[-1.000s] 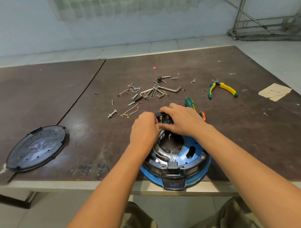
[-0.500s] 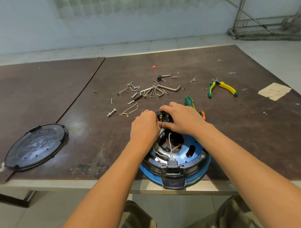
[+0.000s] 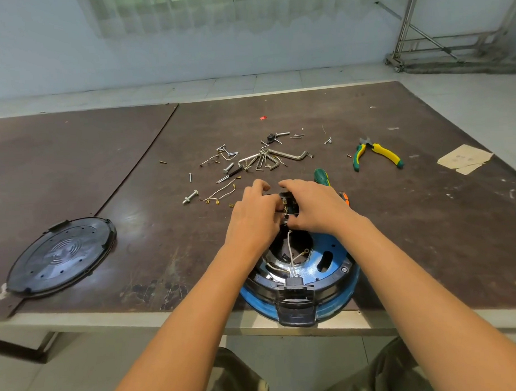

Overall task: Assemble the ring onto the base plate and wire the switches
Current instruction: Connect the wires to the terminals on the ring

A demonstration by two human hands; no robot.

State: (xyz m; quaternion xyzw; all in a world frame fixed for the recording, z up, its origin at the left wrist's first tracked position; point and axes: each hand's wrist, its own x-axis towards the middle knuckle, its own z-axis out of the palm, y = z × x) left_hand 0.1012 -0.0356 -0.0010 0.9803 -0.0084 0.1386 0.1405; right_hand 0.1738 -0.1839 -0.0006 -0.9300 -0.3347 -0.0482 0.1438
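Observation:
A round blue appliance base point(image 3: 327, 292) with a black ring and a shiny metal inner plate lies upside down at the table's near edge. White wires point(image 3: 291, 252) run from its front black socket up to a black switch block point(image 3: 288, 206) at its far rim. My left hand point(image 3: 254, 219) pinches at the left side of the switch block. My right hand point(image 3: 312, 208) grips the block from the right and above. My fingers hide most of the block.
A black round cover plate point(image 3: 60, 257) lies at the table's left edge. Screws, bolts, hex keys point(image 3: 267, 161) and loose wires point(image 3: 221, 193) are scattered beyond my hands. A green-handled screwdriver point(image 3: 322, 177) and yellow-green pliers point(image 3: 376, 154) lie to the right, with cardboard point(image 3: 464, 159) further right.
Both hands stay on the switch block with small finger shifts. The white wires inside the base have become more visible and stand straighter up toward the block.

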